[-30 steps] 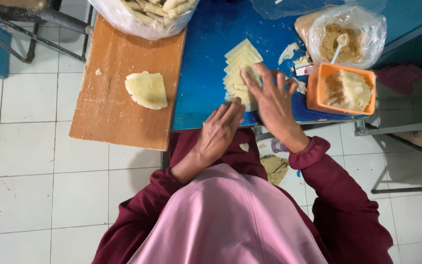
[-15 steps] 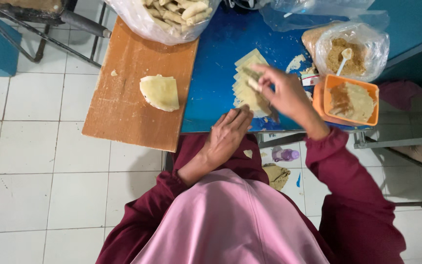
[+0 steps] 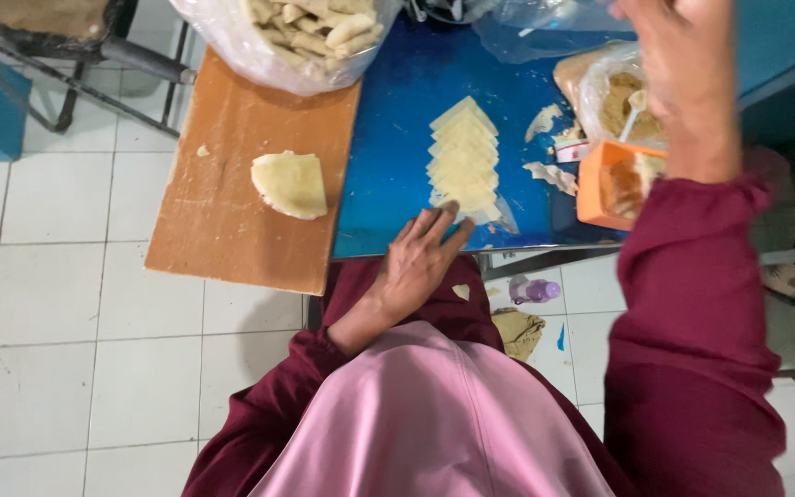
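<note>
A: Grips first. Left hand (image 3: 420,262) lies flat, fingers spread and loose, nothing gripped; its fingertips (image 3: 448,213) touch the near end of the stack of pastry wrappers (image 3: 464,158). The wrist hangs off the near edge of the blue table (image 3: 388,129).

B: Right hand?

A: Right hand (image 3: 683,74) is raised above the far right of the table, seen from the back. Cannot tell if it is open or closed, or holding anything; the top is cut off by the frame.

B: Where is the stack?

A: Mid table, a fanned row running from the near edge toward the far edge. Torn dough scraps (image 3: 545,147) lie just right of it. An orange tub (image 3: 604,184) sits at the right edge, with a bag of crumbly brown filling (image 3: 618,101) behind it, a spoon in the bag.

B: Left side?

A: A wooden board (image 3: 232,184) butts against the table's left edge, with one folded wrapper (image 3: 292,184) near its right edge. A clear bag of rolled pieces (image 3: 310,32) sits at its far corner.

B: Risks?

A: My guess: the stack's near end sits right at the near edge, so a sideways drag by the left fingers could push sheets off onto the tiled floor (image 3: 66,276). One scrap already lies on the lap (image 3: 461,292). The right sleeve (image 3: 692,276) hangs above the tub, so lowering the arm could clip it.
</note>
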Demonstrator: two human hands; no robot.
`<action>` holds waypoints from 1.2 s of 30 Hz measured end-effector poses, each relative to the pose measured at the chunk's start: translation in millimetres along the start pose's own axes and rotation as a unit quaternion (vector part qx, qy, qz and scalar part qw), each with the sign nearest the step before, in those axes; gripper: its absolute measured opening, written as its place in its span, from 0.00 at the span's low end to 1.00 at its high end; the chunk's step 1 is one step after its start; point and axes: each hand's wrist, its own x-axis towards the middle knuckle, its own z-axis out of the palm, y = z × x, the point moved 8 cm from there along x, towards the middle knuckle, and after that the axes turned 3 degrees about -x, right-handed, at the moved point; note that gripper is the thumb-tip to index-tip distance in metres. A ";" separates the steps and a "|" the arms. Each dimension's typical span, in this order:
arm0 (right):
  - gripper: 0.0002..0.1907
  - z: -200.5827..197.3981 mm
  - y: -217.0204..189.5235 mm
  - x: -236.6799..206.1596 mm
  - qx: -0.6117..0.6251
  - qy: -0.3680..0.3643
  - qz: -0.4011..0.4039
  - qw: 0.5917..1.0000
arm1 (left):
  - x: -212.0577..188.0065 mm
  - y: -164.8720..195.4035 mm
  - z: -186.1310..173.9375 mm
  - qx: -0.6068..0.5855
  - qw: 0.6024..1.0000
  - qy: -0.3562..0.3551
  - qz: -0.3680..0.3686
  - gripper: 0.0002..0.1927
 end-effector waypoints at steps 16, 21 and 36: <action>0.06 -72.0 70.3 -78.1 -0.567 -0.029 0.183 0.803 | 1.2 -1.8 -1.4 -0.002 1.000 -0.029 -0.007 0.18; 0.11 -67.7 77.7 -69.6 -0.576 -0.029 0.245 0.779 | 1.3 -1.8 -1.6 0.003 1.000 -0.020 -0.003 0.18; 0.14 -76.5 73.6 -64.6 -0.448 0.050 0.254 0.855 | -0.9 -3.1 1.1 -0.001 1.000 -0.019 -0.006 0.18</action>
